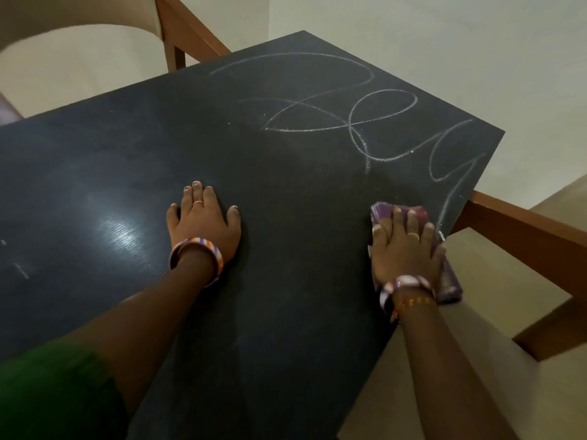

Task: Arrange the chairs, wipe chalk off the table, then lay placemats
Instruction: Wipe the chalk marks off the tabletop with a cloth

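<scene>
Because there is only the head view, everything is read from it: the right hand (408,246) lies flat with straight fingers on a purple cloth (444,277) at the right edge of the dark bench (190,138), lower right of the frame, pressing it rather than clutching it. The left hand (203,217) rests released, palm down, at mid-frame. Chalk scribbles (349,122) loop across the upper right, just beyond the cloth. The cloth looks soft, light and folded; it will likely bunch or slide off the edge unless pressed from above with a spread palm. Two chairs show: one (79,42) upper left, another (524,236) at right.
</scene>
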The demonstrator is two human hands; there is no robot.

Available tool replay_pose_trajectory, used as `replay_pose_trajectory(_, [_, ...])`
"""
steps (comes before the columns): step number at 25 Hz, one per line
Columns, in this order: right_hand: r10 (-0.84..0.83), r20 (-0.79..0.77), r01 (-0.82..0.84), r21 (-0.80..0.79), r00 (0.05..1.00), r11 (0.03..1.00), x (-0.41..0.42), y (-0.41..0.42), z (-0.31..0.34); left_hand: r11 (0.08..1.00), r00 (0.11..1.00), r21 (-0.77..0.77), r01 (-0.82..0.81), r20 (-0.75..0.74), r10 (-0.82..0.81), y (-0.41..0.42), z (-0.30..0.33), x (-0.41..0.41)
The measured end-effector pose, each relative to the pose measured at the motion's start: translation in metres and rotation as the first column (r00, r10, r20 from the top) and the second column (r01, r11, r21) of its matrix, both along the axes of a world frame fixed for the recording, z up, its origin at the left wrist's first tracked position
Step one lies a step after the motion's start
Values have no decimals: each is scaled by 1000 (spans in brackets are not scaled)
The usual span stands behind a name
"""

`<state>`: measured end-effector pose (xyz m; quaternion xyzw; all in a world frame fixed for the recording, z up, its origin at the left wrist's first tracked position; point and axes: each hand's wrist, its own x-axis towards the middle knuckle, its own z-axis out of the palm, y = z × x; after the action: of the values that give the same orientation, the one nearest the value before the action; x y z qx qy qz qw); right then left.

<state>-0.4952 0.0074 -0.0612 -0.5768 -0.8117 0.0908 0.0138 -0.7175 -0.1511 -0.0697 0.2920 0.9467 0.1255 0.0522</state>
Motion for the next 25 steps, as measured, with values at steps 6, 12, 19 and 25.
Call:
replay_pose_trajectory(6, [-145, -81, 142, -37, 986, 989, -3, 59, 7, 1000, 1000, 0, -1, -2, 1, 1, 0, 0])
replay_pose_trajectory(12, [-152, -134, 142, -84, 979, 986, 16, 2, -8, 1000, 1000, -26, 15, -12, -15, 2, 1, 2])
replay_pose_trajectory(19, [-208, -288, 199, -61, 935, 978, 13, 70, 0, 986, 985, -56, 159, -55, -162, 3, 10, 14])
replay_pose_trajectory(25, [-116, -303, 117, -16, 946, 993, 33, -40, -11, 898, 903, -98, 428, 9, -430, 39, 11, 68])
